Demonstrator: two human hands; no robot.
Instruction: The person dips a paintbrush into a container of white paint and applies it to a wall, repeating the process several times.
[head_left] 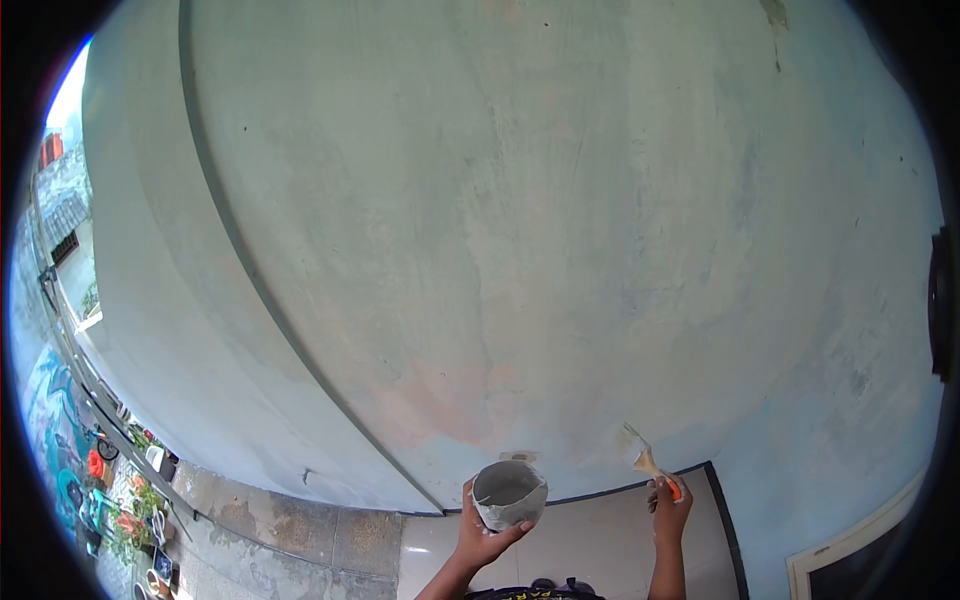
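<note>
Now: brush at the wall, paint pot in the other hand

Left hand (487, 537) wraps around a small grey paint pot (510, 494), fingers curled up its side, thumb on the near rim, pot upright with its mouth open to the camera. Inside looks pale grey; how full it is can't be read. Right hand (670, 508) is closed around the orange handle of a paintbrush (640, 455), bristles pointing up and to the left, their tip at or just off the wall (520, 230); contact is too small to confirm. Pot sits left of the brush hand, near it but not touching. Both hands are low against the wall, just above a dark skirting line (620, 487) that runs behind them, with pale floor tile (590, 540) below.

Wall above the hands is weathered pale blue-green with a pinkish patch up and left of the pot. No clearly fresh strokes visible around the bristles.

Step, as a judgement: applying paint near the base of the wall, brush raised from the pot. Next move likely needs a steady wrist to lay the bristles flat, keep the pot level, and hold the stroke above the dark line.

Far left of the left hand: a railing (70, 340) and street clutter below.
</note>
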